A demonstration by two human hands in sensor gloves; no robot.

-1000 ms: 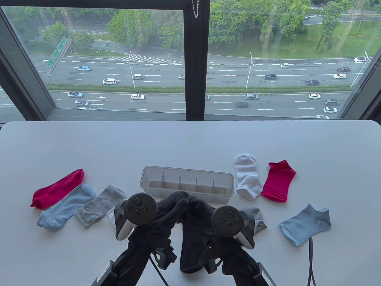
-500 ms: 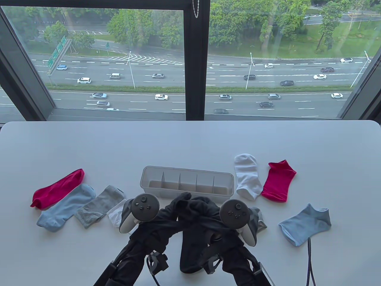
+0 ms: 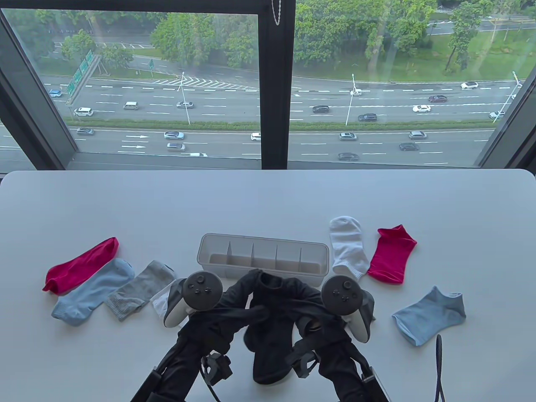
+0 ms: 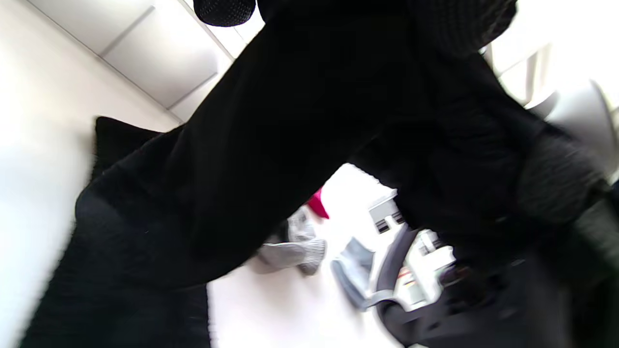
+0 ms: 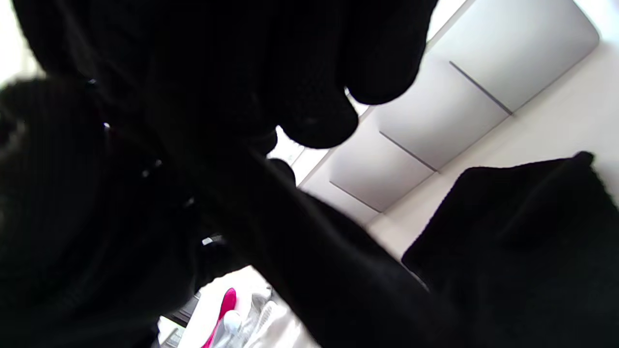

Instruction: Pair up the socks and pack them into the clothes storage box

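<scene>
A pair of black socks [image 3: 270, 331] hangs between my two hands just in front of the clear storage box [image 3: 209, 245]. Its lower end lies on the table. My left hand [image 3: 236, 305] grips the socks' upper left part, and my right hand [image 3: 312, 312] grips the upper right. Black sock fabric [image 4: 290, 145] fills the left wrist view. My gloved fingers [image 5: 314, 111] curl over the black sock [image 5: 508, 241] in the right wrist view. The box's divided compartments hold nothing.
A red sock [image 3: 81, 264], a light blue sock [image 3: 94, 291], a grey sock [image 3: 140, 289] and a half-hidden white sock [image 3: 161, 301] lie left. A white sock [image 3: 348, 247], red sock [image 3: 391, 253] and light blue sock [image 3: 429, 314] lie right.
My right hand has moved to the right and my hands have drawn apart, stretching the top of the black socks wider. The socks' lower part has bunched up slightly.
</scene>
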